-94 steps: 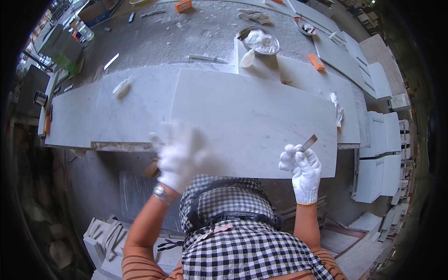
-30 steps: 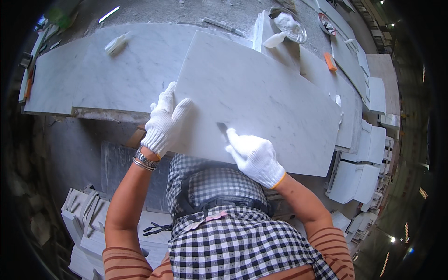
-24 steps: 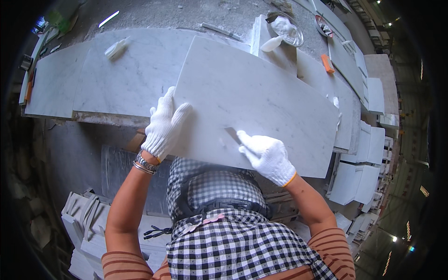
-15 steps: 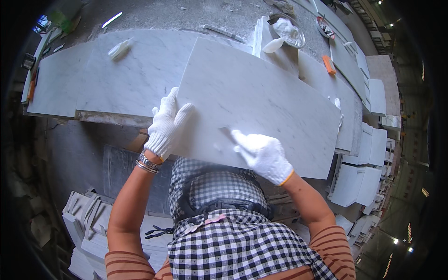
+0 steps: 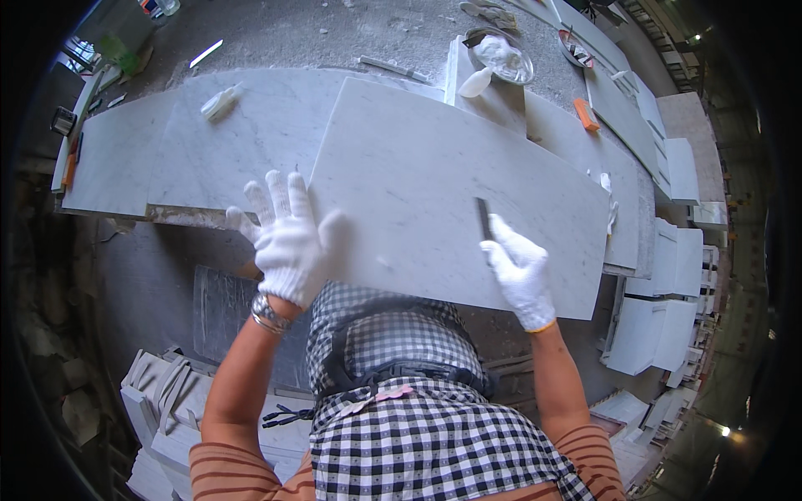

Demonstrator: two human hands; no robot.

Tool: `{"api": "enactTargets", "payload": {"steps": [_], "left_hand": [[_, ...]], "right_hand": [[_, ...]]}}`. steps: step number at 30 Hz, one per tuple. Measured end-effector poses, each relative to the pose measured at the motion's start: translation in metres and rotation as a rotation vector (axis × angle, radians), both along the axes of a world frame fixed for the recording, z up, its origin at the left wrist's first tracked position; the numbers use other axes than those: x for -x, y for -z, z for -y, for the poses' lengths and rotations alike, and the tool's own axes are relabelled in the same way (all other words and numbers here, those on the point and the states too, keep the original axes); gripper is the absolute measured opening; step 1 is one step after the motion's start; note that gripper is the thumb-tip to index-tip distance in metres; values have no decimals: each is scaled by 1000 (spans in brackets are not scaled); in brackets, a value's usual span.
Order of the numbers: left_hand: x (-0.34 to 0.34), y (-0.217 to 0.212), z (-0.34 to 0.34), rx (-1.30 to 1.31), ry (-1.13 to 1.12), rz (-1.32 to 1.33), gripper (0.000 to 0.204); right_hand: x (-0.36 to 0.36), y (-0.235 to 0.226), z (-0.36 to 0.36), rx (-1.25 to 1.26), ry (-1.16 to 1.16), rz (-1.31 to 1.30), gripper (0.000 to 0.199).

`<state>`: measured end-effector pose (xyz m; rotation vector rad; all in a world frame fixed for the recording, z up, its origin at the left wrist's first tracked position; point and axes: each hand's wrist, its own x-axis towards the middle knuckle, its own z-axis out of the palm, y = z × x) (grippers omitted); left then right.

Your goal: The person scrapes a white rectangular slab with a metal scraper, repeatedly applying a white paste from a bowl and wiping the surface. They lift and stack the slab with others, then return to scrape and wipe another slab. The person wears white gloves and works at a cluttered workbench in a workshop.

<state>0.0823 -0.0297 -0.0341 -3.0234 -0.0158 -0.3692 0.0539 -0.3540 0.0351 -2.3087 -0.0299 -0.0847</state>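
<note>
A white, grey-veined stone slab lies tilted across the bench in front of me, its near edge by my apron. My left hand, in a white knitted glove, is spread with its fingers apart at the slab's left edge; whether it touches the stone I cannot tell. Over the right part of the slab, my right hand, gloved too, pinches a dark flat scraper blade between thumb and fingers. The blade points away from me. A small whitish spot shows on the slab near its front edge.
Another marble slab lies to the left, with a white squeeze bottle on it. Beyond my slab are a bowl with white paste and a second white bottle. An orange block sits at the right. Stacked slabs stand farther right.
My right hand has moved right with the scraper, and the blade now points more straight ahead. My left hand has spread its fingers and shifted slightly nearer to me.
</note>
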Motion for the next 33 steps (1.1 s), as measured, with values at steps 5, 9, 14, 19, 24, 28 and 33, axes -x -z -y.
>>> {"api": "enactTargets", "payload": {"steps": [5, 9, 14, 19, 24, 28, 33], "left_hand": [[49, -36, 81, 280, 548, -482, 73], [77, -71, 135, 934, 1174, -1216, 53], [79, -60, 130, 737, 1067, -931, 49], [85, -41, 128, 761, 1064, -799, 38], [85, -44, 130, 824, 1099, -683, 37], [82, -47, 116, 922, 1068, -477, 49], [68, -45, 96, 742, 808, -191, 73]], "right_hand": [[9, -7, 11, -162, 152, -137, 44], [7, 2, -11, 57, -208, 162, 41], [6, -5, -33, 258, -436, 51, 43], [-6, 4, -74, 507, -495, 41, 42], [-22, 17, -76, 65, -515, 166, 41], [-25, 12, -45, -338, -20, -199, 43], [-27, 3, -17, -426, 182, -262, 41]]}}
